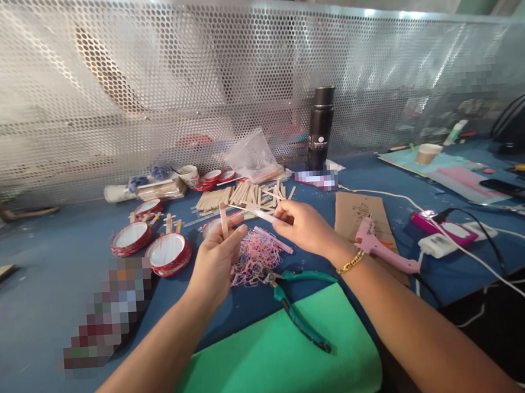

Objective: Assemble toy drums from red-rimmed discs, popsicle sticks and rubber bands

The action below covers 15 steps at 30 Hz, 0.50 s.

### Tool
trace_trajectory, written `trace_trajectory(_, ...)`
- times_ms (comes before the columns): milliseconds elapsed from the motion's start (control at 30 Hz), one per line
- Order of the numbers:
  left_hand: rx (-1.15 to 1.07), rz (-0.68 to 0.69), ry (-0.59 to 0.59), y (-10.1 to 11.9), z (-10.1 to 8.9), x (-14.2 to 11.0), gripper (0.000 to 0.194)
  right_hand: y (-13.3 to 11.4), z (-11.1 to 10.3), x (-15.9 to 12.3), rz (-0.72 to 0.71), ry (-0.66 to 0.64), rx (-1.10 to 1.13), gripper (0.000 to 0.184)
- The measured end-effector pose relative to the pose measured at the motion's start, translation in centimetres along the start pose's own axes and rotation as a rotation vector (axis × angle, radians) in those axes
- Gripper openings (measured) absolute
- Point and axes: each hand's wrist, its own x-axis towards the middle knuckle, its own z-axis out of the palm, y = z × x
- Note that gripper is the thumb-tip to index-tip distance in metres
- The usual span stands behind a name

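Note:
My left hand (217, 252) is closed around a flat wooden craft stick (223, 219), which stands nearly upright above the fingers. Facing it, my right hand (302, 226) pinches a slim, pale pen-like tool (263, 214); a thin light tip seems to point left from it towards the stick. I cannot tell the tool's exact kind. Below both hands lies a tangled heap of pink and multicoloured rubber bands or threads (255, 259), with a pink pen-shaped piece (274, 240) on top. Behind the hands, many loose craft sticks (244, 194) are spread out.
Teal-handled pliers (291, 307) rest partly on a green sheet (272, 362). Small red-rimmed drums (168, 254) stand left, beside a blurred-out object (113, 312). A pink glue gun (374, 243) lies on cardboard (347, 206) at right, near cables and a power strip (438, 244). A black flask (322, 127) stands behind.

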Motion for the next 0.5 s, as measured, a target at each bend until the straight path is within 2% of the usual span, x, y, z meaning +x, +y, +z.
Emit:
trace_trajectory(67,0.022,0.01,0.003,0.0,0.1,-0.1,0.057,-0.3,0.0,0.0,-0.057,-0.096,0.253,0.005)
trace_trajectory(133,0.048,0.024,-0.011,-0.2,0.2,-0.2,0.05,-0.5,0.0,0.0,-0.072,-0.132,0.37,0.006)
trace_trajectory(233,0.128,0.076,-0.026,-0.4,0.1,-0.2,0.038,-0.7,-0.1,0.2,-0.03,-0.082,0.525,0.012)
trace_trajectory(367,0.286,0.201,-0.047,-0.7,0.2,-0.4,0.04,-0.9,0.4,0.3,0.054,-0.027,0.865,0.028)
trace_trajectory(500,0.395,0.24,-0.116,-0.9,0.4,-0.7,0.043,-1.4,1.7,0.1,0.033,-0.082,0.874,0.039)
